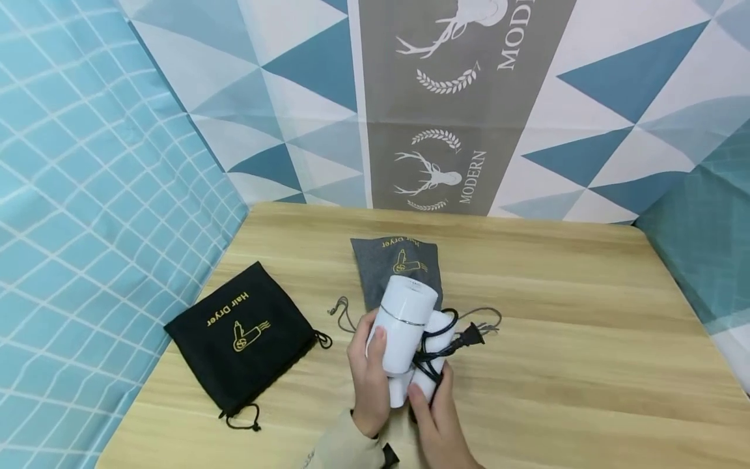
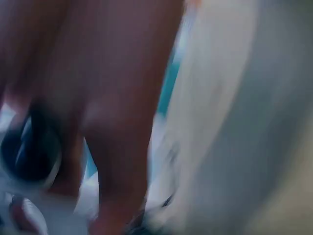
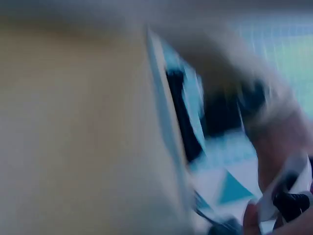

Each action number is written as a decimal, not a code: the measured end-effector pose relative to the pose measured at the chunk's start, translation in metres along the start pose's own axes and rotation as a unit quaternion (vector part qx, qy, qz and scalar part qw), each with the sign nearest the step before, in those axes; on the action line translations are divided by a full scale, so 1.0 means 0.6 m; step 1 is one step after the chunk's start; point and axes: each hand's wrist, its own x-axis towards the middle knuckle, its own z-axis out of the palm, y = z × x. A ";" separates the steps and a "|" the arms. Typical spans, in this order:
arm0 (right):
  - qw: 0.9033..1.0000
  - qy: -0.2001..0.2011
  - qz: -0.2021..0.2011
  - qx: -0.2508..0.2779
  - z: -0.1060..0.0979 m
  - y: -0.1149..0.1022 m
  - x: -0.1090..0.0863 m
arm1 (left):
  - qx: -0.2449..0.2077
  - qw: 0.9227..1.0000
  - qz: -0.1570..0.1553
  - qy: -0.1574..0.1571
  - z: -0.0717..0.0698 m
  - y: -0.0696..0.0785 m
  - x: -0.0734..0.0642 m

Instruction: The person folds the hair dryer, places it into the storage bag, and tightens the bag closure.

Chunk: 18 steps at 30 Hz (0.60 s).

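A white hair dryer (image 1: 404,319) is held just above the wooden table, its handle folded beside the barrel. My left hand (image 1: 370,381) grips the barrel from the left, thumb across its side. Lower right, my right hand (image 1: 438,420) holds the end of the handle. A black cord (image 1: 430,357) is bundled around the handle, and its plug (image 1: 471,335) sticks out to the right. Behind the dryer lies a grey drawstring pouch (image 1: 372,270) printed "Hair Dryer", partly covered by it. Both wrist views are blurred, with white and black parts of the dryer (image 3: 281,196) at the right wrist view's lower right.
A black "Hair Dryer" drawstring pouch (image 1: 240,332) lies flat on the left of the table (image 1: 574,365). Grey drawstrings (image 1: 346,316) spread out on either side of the grey pouch. Patterned cloth walls (image 1: 305,98) stand along the back and sides.
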 end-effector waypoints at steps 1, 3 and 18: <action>1.000 -0.004 -0.014 0.011 0.001 -0.001 0.002 | 0.003 1.000 0.008 0.005 0.001 0.003 0.003; 0.999 -0.004 -0.027 0.033 -0.001 -0.004 0.011 | 0.003 1.000 0.012 -0.001 0.003 0.006 0.011; 0.995 0.011 0.078 0.060 -0.024 0.004 0.024 | 0.085 0.983 -0.149 -0.062 -0.013 -0.028 0.022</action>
